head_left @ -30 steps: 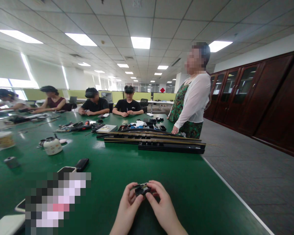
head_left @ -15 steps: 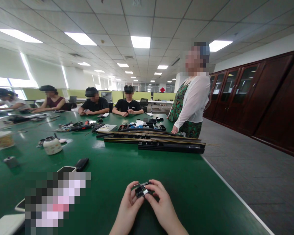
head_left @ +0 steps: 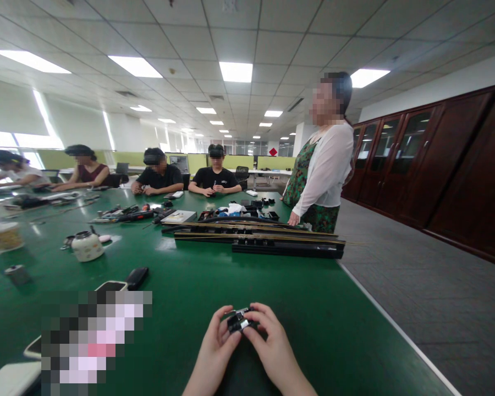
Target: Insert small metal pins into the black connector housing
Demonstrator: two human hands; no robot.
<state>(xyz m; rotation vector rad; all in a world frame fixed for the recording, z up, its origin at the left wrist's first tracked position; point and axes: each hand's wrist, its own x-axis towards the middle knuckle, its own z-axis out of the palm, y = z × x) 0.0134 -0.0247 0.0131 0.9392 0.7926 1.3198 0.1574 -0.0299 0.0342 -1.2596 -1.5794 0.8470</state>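
Note:
Between my two hands, just above the green table (head_left: pixel 313 308), is a small black part (head_left: pixel 234 323) with silvery metal pieces. Its exact kind is too small to make out. My left hand (head_left: pixel 218 336) grips its left side, with the thumb at the near edge and the fingers behind. The thumb and fingers of my right hand (head_left: pixel 267 334) are closed on its right side, near a bright metal piece (head_left: pixel 244 324). My fingers hide parts of it.
Long black rails (head_left: pixel 289 250) with thin brass-coloured rods lie across the table ahead. A phone (head_left: pixel 111 287), a black case (head_left: pixel 137 278), a white jar (head_left: pixel 87 246) and a tub (head_left: pixel 3 236) stand left. A person (head_left: pixel 328 165) stands beyond the rails; several others sit farther back.
The small black part has turned a little, and a bright metal piece now shows near my right thumb. My right fingers have shifted slightly over it; my left hand stays nearly still.

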